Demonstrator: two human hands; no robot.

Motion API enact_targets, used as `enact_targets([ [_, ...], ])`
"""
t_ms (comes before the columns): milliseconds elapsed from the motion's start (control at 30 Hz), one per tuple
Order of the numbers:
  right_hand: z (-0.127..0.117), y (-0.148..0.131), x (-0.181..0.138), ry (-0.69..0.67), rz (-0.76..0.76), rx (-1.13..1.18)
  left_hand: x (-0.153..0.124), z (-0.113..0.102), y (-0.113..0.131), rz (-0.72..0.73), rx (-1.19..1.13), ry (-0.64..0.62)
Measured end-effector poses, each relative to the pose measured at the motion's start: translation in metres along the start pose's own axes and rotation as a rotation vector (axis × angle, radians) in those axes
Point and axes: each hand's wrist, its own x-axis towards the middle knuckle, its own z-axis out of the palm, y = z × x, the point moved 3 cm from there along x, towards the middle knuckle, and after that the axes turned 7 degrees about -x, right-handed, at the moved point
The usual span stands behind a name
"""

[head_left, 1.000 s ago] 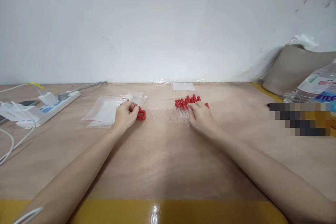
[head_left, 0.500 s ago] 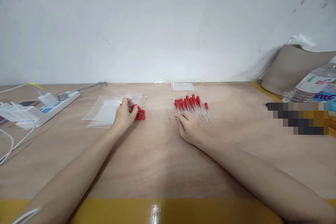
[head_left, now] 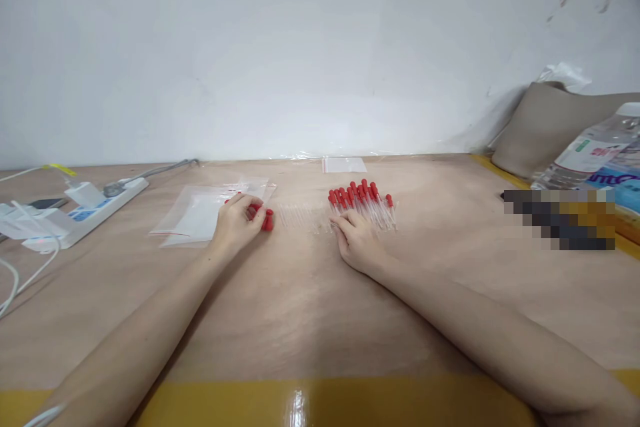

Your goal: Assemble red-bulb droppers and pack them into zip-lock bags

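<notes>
Since the clear tubes (head_left: 296,215) right of the red bulbs (head_left: 269,222) look thin, the right hand (head_left: 359,239) should pinch lightly; the left hand (head_left: 235,221) curls over the bulbs. Whether either grips anything, I cannot tell.

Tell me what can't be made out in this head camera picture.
Head view: some red bulbs, hidden by the left hand; its grip is unclear.
Head view: whether the right hand pinches any clear tubes; too small.
Head view: the dark item, pixelated.
Head view: blue package, cut off by right edge.
</notes>
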Motion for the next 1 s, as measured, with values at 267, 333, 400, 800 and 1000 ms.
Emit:
enact_targets([
  [267, -0.004, 0.0, 0.003, 0.02, 0.01, 0.27, -0.039, 0.056, 0.043, -0.22, -0.786, -0.21],
  [333, -0.006, -0.002, 0.003, 0.008, 0.001, 0.294, -0.046, 0.064, 0.049, -0.247, -0.847, -0.262],
  [400, -0.008, -0.003, 0.003, -0.006, 0.0, 0.291, -0.048, 0.066, 0.05, -0.25, -0.856, -0.27],
  [800, -0.01, -0.005, 0.0, -0.078, -0.054, 0.327, -0.047, 0.064, 0.045, -0.06, -0.74, -0.266],
  [1000, -0.005, -0.001, 0.0, -0.089, -0.058, 0.44, -0.046, 0.059, 0.044, 0.024, -0.639, -0.241],
])
